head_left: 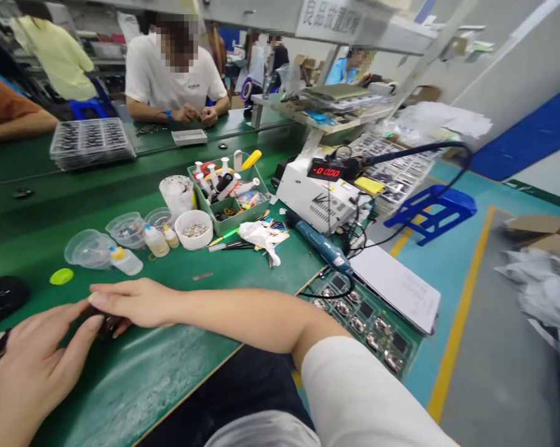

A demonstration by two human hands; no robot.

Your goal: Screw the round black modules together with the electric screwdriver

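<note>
At the lower left, my left hand (pixel 45 351) and my right hand (pixel 138 302) meet over the green table. Between them is a small dark part (pixel 107 325), mostly hidden by the fingers, so its kind cannot be made out. The thumb and fingers of my left hand close on it from the left. My right hand, reaching across from the right, has its fingers curled round the other side. Just beyond the hands lie a lime-green disc (pixel 61 277) and a small dropper bottle (pixel 125 261). A dark, rounded object (pixel 3 301) sits by the left edge.
Clear plastic cups (pixel 87 249), a white tub of small parts (pixel 194 230) and a divided green bin of tools (pixel 231 214) stand behind. Rightward are a white machine with red digits (pixel 315 192), a blue electric screwdriver (pixel 324 245) and a tray of metallic parts (pixel 364 326). Co-workers sit opposite.
</note>
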